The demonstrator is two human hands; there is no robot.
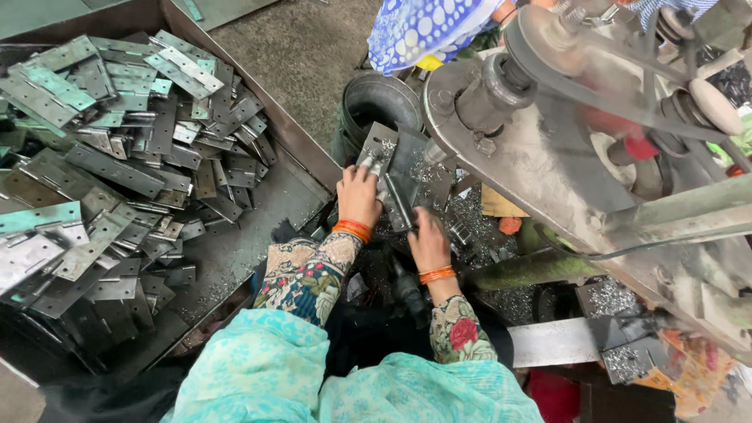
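I see my left hand [359,196] and right hand [428,241] each keeping a clenched grip on the metal hinge [398,174] beneath the machine [548,157], hinge pile [117,157] far left.

A single head-worn camera looks steeply down from close above the person's lap. It faces forward over a grey metal machine [548,157], with a tray of flat steel hinges [117,157] at left.

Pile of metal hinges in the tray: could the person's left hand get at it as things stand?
Probably yes: the pile of metal hinges lies open-topped just beside the left hand, nothing between, though that hand presently holds a hinge.
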